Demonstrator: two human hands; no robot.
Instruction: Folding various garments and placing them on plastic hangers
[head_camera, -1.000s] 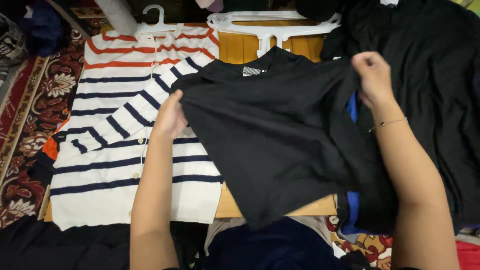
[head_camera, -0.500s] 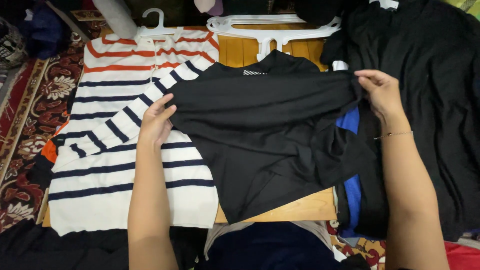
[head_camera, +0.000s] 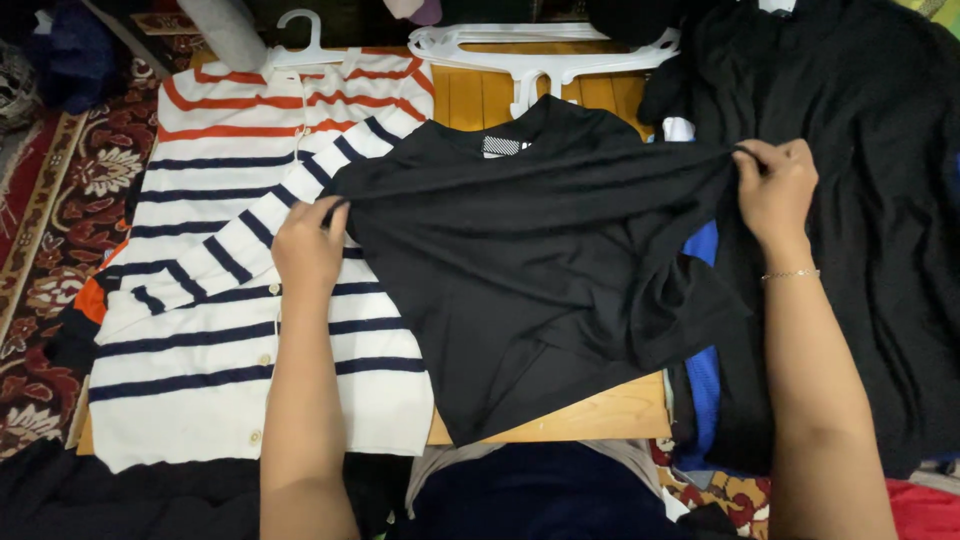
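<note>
Spreading one black shirt (head_camera: 540, 270) across the wooden counter (head_camera: 600, 415), beside one striped cardigan (head_camera: 230, 300) and two white hangers (head_camera: 545, 50): my left hand (head_camera: 308, 245) and right hand (head_camera: 775, 190) each have fingers closed, pinching its folded edge.

The black shirt (head_camera: 540, 260) hides the left hand's fingertips (head_camera: 330, 212) and much of the wooden table (head_camera: 600, 415).

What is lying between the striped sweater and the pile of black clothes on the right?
In the head view, a black top lies between the striped sweater and the black pile, pinched by the left hand and right hand.
</note>
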